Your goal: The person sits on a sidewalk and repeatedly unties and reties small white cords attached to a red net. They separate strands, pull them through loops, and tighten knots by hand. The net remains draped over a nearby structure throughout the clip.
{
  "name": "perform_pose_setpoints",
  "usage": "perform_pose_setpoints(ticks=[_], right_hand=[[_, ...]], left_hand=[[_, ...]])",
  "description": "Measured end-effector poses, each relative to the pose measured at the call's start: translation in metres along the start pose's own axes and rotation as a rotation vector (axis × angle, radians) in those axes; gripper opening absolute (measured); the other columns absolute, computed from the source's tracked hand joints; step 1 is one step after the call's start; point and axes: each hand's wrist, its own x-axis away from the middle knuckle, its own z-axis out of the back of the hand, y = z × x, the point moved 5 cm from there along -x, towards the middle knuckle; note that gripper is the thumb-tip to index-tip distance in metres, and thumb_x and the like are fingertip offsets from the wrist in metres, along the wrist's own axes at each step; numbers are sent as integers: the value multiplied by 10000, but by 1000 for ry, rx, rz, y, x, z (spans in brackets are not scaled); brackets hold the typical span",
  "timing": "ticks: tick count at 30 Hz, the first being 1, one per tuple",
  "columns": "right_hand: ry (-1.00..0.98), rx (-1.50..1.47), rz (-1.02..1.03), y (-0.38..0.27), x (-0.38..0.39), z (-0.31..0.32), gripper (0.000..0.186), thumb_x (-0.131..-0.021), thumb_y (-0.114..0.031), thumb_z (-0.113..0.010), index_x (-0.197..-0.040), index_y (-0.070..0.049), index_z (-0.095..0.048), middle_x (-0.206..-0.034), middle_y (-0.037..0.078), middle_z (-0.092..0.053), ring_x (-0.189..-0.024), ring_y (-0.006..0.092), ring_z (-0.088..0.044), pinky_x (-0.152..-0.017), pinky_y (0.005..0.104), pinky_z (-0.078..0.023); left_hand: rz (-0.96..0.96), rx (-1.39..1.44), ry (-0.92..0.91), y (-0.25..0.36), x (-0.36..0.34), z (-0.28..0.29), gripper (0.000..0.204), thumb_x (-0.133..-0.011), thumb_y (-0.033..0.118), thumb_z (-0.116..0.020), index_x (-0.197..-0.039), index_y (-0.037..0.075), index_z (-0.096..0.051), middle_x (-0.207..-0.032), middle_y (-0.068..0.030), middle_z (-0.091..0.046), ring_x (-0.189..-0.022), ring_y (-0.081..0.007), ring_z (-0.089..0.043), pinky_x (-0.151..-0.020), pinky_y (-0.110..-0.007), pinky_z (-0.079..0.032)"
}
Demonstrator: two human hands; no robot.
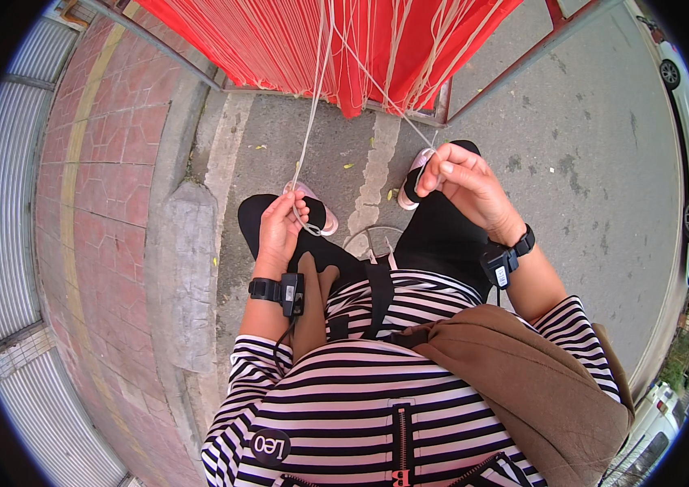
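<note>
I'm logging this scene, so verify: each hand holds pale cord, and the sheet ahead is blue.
One thing is wrong: the head view shows the sheet ahead is red, not blue. The left hand and right hand do each hold pale cord.

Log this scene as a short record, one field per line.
Left hand: fingers closed on white cord, a loop hanging below
Right hand: thumb and fingers pinching pale strand
Ahead: red sheet with many pale strings over it, metal bar alongside
Ground: grey pavement; reddish paving on the left
Right edge: white car
</note>
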Motion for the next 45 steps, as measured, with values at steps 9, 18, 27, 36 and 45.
perform_pose_setpoints(ticks=[9, 18, 27, 36, 45], right_hand=[[90, 85, 481, -118, 66, 13, 247, -913, -309, -616, -849, -101, -500, -716, 10, -523, -627, 110, -481, -651, 299, -370], [81, 178, 288, -79, 50, 15, 225, -941, -263, -580, -895, -44, -556, -726, 33, -563, -600, 100, -486, -617, 281, -385], [228, 365, -230, 70, -23, 50, 151, -976, -162, -570, -989, -40, -657, -874, 18, -683, -797, 81, -646, -756, 219, -510], [274, 393, -313, 145, -53, 91, 158, -940, -132, -613, -946, 8, -685, -860, 53, -689, -777, 114, -634, -744, 253, -513], [271, 675, -360, 179, -51, 121, 147, -929, -115, -582, -893, -6, -675, -854, 33, -683, -798, 102, -608, -780, 249, -476]], left_hand=[[-74, 82, -7, 16, -1, 17, 270, -966, 163, -560, -1117, -50, -627, -868, -61, -638, -791, -173, -625, -715, -313, -531], [-50, 60, -92, 19, 7, 0, 237, -940, 129, -596, -1117, -24, -635, -854, -47, -634, -815, -166, -625, -745, -311, -532], [-86, -27, -150, 28, 30, -44, 182, -919, 58, -616, -1069, -26, -674, -899, -56, -652, -818, -139, -630, -750, -291, -531], [-22, -112, -205, 18, 32, -61, 186, -912, 60, -629, -1082, -6, -669, -922, -52, -665, -822, -146, -632, -778, -326, -532], [0, -32, -192, 18, 36, -55, 200, -946, 116, -605, -1058, -46, -645, -868, -70, -638, -811, -168, -627, -767, -327, -527]])
